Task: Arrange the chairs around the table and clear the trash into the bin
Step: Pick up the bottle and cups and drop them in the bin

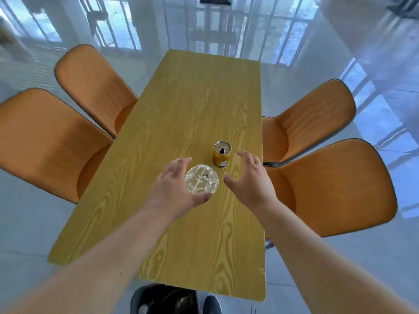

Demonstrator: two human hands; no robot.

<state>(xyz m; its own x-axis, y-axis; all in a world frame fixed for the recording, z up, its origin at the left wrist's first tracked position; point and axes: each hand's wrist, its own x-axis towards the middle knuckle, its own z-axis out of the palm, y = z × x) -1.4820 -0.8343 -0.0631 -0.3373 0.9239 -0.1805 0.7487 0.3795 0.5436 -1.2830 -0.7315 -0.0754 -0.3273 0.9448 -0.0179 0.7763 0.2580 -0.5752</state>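
A crumpled clear plastic cup (201, 181) stands on the yellow wood-grain table (192, 105). Just behind it stands an opened yellow drink can (221, 154). My left hand (175, 189) reaches around the cup from the left, fingers spread, thumb under its near rim; whether it touches is unclear. My right hand (250, 177) hovers with spread fingers right of the cup and near the can, holding nothing. Two orange chairs (90, 85) (43, 143) are tucked in on the left, two more (313, 118) (333, 184) on the right.
A dark bin (163, 300) with some trash inside stands on the floor below the table's near edge, next to my shoe (212, 305). Glossy pale floor surrounds the table, with windows reflected at the far side.
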